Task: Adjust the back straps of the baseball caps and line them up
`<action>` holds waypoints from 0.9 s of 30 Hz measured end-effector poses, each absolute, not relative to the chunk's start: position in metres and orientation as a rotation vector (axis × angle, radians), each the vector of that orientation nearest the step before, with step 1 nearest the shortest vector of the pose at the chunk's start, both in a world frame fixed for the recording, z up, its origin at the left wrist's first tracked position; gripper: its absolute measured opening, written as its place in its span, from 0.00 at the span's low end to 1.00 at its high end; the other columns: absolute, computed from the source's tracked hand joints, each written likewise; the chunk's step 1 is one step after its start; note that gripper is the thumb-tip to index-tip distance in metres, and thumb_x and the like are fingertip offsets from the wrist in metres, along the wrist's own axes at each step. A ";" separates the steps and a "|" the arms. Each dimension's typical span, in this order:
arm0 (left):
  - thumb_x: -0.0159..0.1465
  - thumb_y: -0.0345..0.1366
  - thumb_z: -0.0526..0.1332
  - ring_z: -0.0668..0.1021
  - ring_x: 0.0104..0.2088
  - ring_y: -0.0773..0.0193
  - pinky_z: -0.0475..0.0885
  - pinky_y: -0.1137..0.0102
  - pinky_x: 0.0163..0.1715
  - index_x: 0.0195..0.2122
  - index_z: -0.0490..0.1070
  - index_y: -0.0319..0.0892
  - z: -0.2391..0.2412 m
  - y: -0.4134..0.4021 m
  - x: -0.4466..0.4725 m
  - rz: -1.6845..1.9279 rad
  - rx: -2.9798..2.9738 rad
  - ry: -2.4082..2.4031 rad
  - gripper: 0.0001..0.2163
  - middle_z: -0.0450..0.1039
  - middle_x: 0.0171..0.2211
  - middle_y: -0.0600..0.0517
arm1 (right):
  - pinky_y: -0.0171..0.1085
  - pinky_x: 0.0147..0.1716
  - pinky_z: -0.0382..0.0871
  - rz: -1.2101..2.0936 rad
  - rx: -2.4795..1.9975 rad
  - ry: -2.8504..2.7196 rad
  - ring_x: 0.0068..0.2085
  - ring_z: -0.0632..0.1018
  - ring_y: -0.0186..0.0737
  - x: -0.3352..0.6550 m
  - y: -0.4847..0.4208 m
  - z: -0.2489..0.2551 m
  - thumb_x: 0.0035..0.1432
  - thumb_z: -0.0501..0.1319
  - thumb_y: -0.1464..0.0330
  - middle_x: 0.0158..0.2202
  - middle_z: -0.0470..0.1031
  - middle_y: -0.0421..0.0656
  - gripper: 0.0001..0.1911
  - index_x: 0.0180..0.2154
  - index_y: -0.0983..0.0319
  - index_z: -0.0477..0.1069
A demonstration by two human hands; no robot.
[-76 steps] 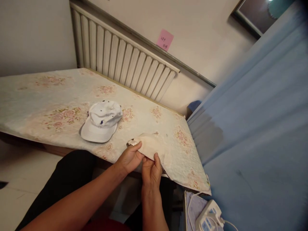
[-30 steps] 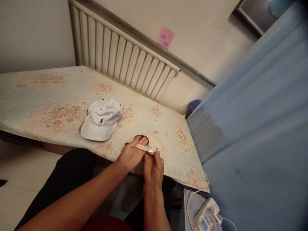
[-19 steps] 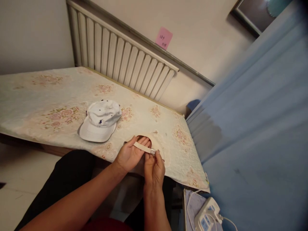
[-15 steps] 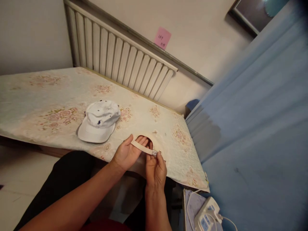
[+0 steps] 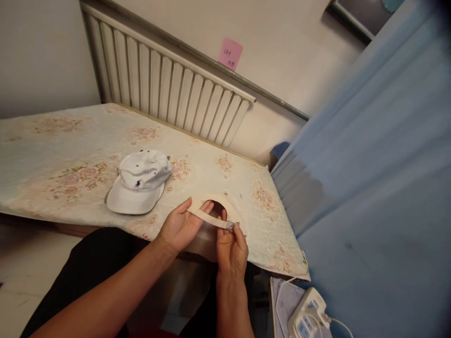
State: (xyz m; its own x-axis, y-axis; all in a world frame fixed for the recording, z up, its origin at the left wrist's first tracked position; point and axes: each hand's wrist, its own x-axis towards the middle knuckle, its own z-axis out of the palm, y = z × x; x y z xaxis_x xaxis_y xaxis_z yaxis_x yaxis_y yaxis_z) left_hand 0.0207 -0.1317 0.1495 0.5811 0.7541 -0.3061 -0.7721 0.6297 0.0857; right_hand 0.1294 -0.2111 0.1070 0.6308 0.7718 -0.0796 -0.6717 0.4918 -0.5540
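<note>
Between my two hands is a cream baseball cap (image 5: 232, 209), its back opening facing me and its pale colour blending with the bed cover. A narrow strap (image 5: 211, 219) runs across that opening to a silver metal buckle (image 5: 229, 226). My left hand (image 5: 181, 225) grips the left end of the strap, thumb on top and fingers reaching inside the opening. The thumb and fingers of my right hand (image 5: 231, 246) pinch the cap beside the buckle. To the left, a white baseball cap (image 5: 141, 176) with a small dark emblem rests on the bed, brim towards me.
A floral-covered bed (image 5: 197, 150) stretches in front of my knees. Behind it are a white radiator (image 5: 169, 84) and a pink note (image 5: 230, 54) on the wall. A blue curtain (image 5: 369, 188) hangs at right, above a white power strip (image 5: 306, 319) with cables.
The view has shifted slightly, so the white cap appears further left. Both hands keep their hold on the cream cap, with the right hand slightly further right in view.
</note>
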 end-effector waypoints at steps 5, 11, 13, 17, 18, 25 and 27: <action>0.68 0.29 0.47 0.79 0.47 0.50 0.77 0.59 0.46 0.63 0.52 0.26 0.157 -0.129 0.028 0.880 -0.042 0.339 0.22 0.73 0.48 0.30 | 0.53 0.58 0.64 0.875 -0.555 -0.155 0.53 0.76 0.47 0.137 -0.207 0.111 0.53 0.64 0.73 0.53 0.75 0.48 0.21 0.50 0.61 0.69; 0.68 0.29 0.47 0.79 0.47 0.49 0.77 0.57 0.47 0.62 0.54 0.26 0.181 -0.120 0.042 0.877 0.011 0.294 0.22 0.73 0.48 0.30 | 0.53 0.59 0.63 0.874 -0.476 -0.180 0.52 0.77 0.45 0.151 -0.193 0.125 0.52 0.64 0.73 0.50 0.77 0.45 0.20 0.49 0.60 0.70; 0.68 0.27 0.47 0.79 0.47 0.49 0.77 0.57 0.47 0.61 0.56 0.25 0.186 -0.116 0.048 0.904 0.063 0.272 0.21 0.74 0.47 0.31 | 0.53 0.59 0.63 0.867 -0.444 -0.207 0.52 0.77 0.45 0.157 -0.187 0.129 0.53 0.63 0.73 0.49 0.77 0.44 0.19 0.48 0.60 0.71; 0.67 0.26 0.47 0.79 0.46 0.49 0.77 0.57 0.47 0.61 0.56 0.23 0.183 -0.106 0.057 0.903 0.108 0.296 0.21 0.75 0.46 0.31 | 0.51 0.60 0.61 0.872 -0.430 -0.216 0.52 0.77 0.43 0.166 -0.176 0.129 0.53 0.63 0.73 0.47 0.78 0.43 0.16 0.46 0.61 0.73; 0.67 0.26 0.47 0.79 0.47 0.49 0.77 0.57 0.47 0.61 0.55 0.22 0.180 -0.104 0.058 0.897 0.107 0.308 0.21 0.75 0.46 0.31 | 0.51 0.60 0.61 0.876 -0.438 -0.209 0.51 0.77 0.43 0.168 -0.174 0.128 0.53 0.63 0.73 0.47 0.78 0.43 0.17 0.46 0.61 0.73; 0.67 0.26 0.47 0.78 0.48 0.50 0.76 0.60 0.48 0.62 0.53 0.23 0.162 -0.100 0.065 0.887 0.063 0.364 0.22 0.74 0.48 0.30 | 0.52 0.60 0.61 0.937 -0.467 -0.154 0.51 0.77 0.43 0.179 -0.167 0.112 0.51 0.63 0.73 0.49 0.77 0.44 0.17 0.45 0.59 0.73; 0.67 0.26 0.47 0.78 0.48 0.50 0.75 0.59 0.49 0.63 0.51 0.23 0.159 -0.101 0.066 0.894 0.043 0.373 0.23 0.73 0.48 0.30 | 0.51 0.60 0.61 0.951 -0.490 -0.145 0.52 0.77 0.43 0.181 -0.166 0.110 0.52 0.63 0.72 0.50 0.77 0.45 0.16 0.45 0.60 0.74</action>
